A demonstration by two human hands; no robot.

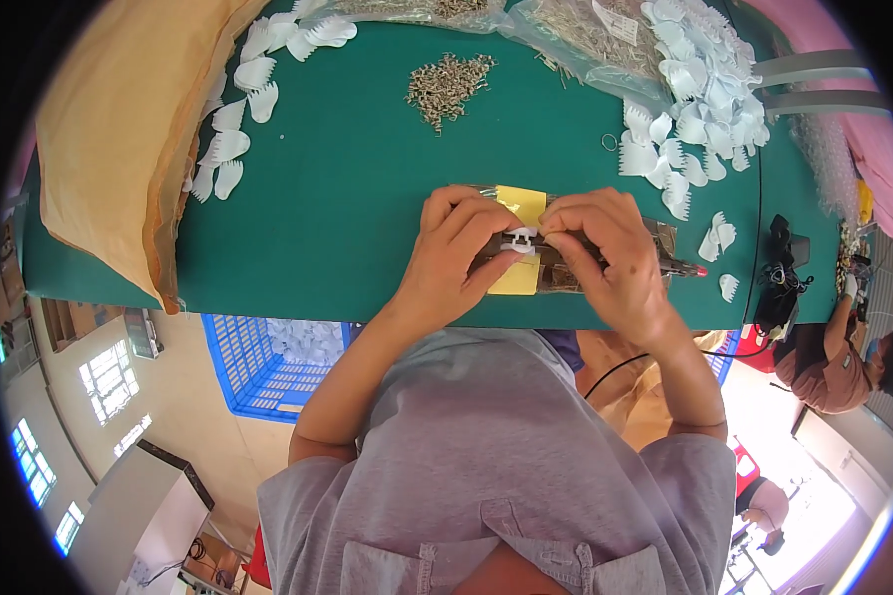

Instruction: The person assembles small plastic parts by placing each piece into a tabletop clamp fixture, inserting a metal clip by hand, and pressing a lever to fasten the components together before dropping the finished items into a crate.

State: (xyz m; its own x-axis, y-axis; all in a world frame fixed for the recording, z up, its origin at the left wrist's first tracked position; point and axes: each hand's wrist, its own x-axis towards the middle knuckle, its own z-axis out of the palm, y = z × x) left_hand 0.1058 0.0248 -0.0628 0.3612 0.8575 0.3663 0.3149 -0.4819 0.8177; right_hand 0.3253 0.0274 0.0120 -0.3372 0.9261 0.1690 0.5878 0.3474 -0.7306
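Clamps one small white notched plastic piece (519,249) in left hand (454,253), over one yellow rectangular sheet (512,283) at near middle. Curls right hand (615,253) just beside it; cannot tell whether gripping. See one unreadable white label (617,22) on clear plastic bag (585,48), far right.

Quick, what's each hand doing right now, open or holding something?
Left hand: closed, pinching a small white piece.
Right hand: fingers drawn together beside that piece; whether they grip anything can't be told.

The small piece (519,238) is white, strip (514,282) yellow, tabletop (318,169) green.
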